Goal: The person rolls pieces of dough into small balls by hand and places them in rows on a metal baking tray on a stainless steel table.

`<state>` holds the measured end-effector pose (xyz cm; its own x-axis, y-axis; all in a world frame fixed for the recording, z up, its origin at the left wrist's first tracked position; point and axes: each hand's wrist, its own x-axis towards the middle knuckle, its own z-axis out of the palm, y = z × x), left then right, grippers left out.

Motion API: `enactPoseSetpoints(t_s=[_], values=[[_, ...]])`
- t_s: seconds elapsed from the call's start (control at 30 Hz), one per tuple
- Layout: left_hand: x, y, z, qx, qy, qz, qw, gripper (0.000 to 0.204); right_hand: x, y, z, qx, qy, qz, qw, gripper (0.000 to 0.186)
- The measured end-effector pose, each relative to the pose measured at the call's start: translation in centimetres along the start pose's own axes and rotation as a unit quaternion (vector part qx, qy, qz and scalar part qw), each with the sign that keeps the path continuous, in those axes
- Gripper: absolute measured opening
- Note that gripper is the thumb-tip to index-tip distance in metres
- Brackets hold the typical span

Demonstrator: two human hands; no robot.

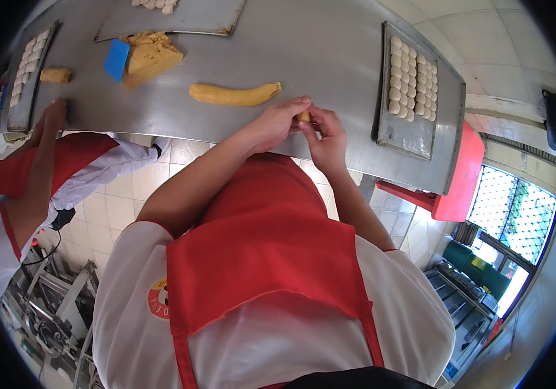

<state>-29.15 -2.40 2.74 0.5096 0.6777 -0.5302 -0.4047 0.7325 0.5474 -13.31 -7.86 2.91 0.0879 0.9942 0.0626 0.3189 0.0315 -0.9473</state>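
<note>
Both my hands meet over the near edge of the steel table, closed around a small piece of yellow dough. My left hand bends over it from the left, fingers pointing right. From the other side my right hand pinches the piece between thumb and fingers. Just left of them lies a long roll of yellow dough, tapered at its right end. Farther left sits a large rough lump of yellow dough, with a blue flat scraper leaning against its left side.
The steel table carries a tray of white dough balls in rows at right, another tray at far left, and one tray at the back. A co-worker's hand rests near a short dough roll.
</note>
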Motion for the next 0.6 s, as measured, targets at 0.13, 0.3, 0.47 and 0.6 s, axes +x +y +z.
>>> enactPoseSetpoints(t_s=[0.13, 0.3, 0.47, 0.6], values=[[4.5, -0.5, -1.0, 0.412, 0.039, 0.211, 0.886, 0.052, 0.8, 2.6, -2.4, -0.112, 0.077, -0.05, 0.989, 0.02], [6.5, -0.8, -0.1, 0.767, -0.023, 0.269, 0.582, 0.05, 1.5, 7.6, -4.6, -0.182, -0.008, -0.08, 0.98, 0.023], [6.4, -1.8, 0.8, 0.619, -0.064, 0.169, 0.765, 0.038, 2.3, 10.8, -6.7, -0.242, -0.058, -0.121, 0.961, 0.044], [4.4, -3.9, 1.4, 0.37, -0.03, 0.19, 0.909, 0.055, 3.6, 10.2, -7.8, 0.075, -0.191, 0.065, 0.977, 0.024]])
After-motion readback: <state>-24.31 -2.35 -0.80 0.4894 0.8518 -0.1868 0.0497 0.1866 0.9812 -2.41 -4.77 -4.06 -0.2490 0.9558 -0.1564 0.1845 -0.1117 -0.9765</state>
